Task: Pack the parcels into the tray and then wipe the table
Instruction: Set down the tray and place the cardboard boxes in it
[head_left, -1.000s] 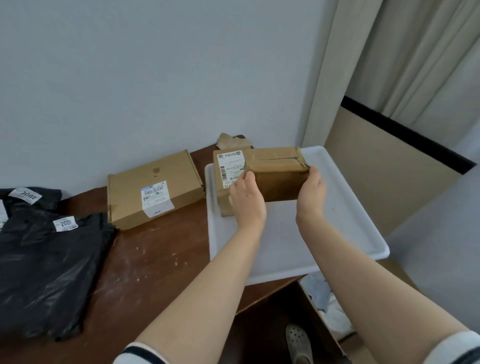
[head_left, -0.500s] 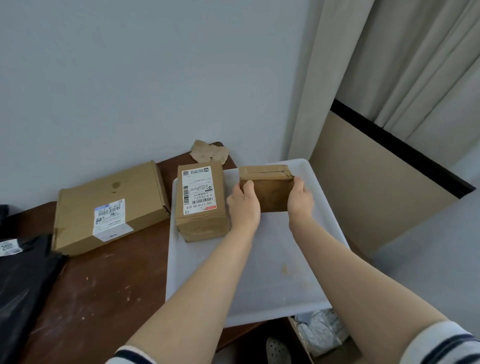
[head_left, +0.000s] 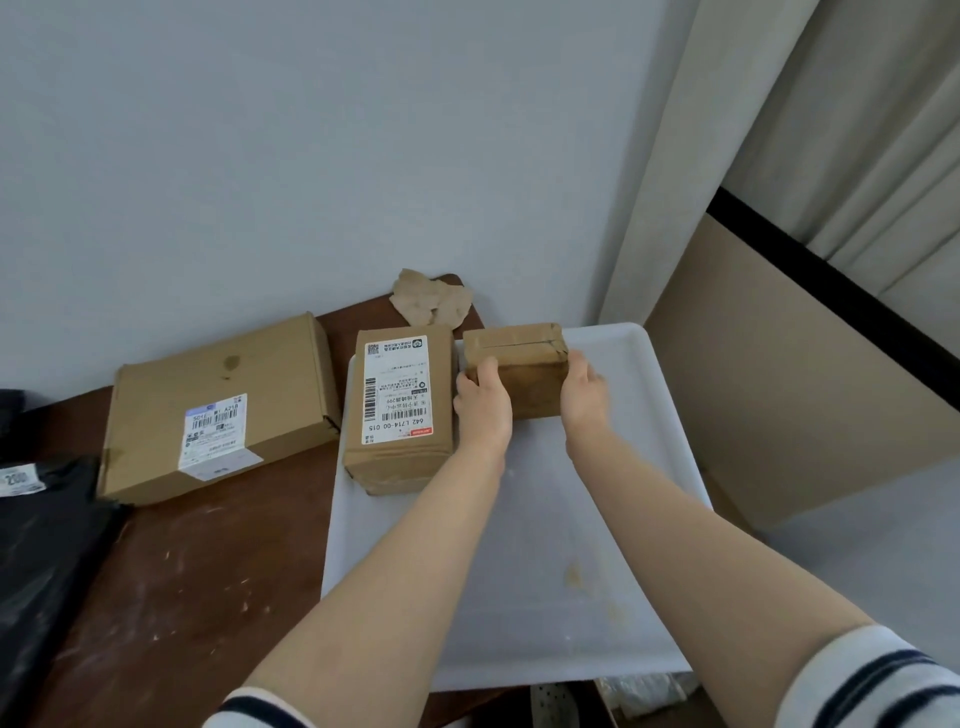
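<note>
Head view of a parcel-packing desk (head_left: 182, 571). The left grip (head_left: 483, 410) and right grip (head_left: 584, 397) clasp a small taped cardboard parcel (head_left: 511, 358) by its left and right ends, fingers curled round its sides. The parcel sits at the far end of the white tray (head_left: 519, 545); whether it rests on the tray floor cannot be told. Just to its left, in the tray's far-left corner, lies a taller labelled parcel (head_left: 400, 410), its shipping label facing up. On the desk left of the tray lies a flat cardboard parcel (head_left: 218, 405) with a white label. Black poly mailers (head_left: 47, 545) occupy the desk's left edge. A piece of crumpled brown paper (head_left: 431, 301) lies against the wall behind the tray.
</note>
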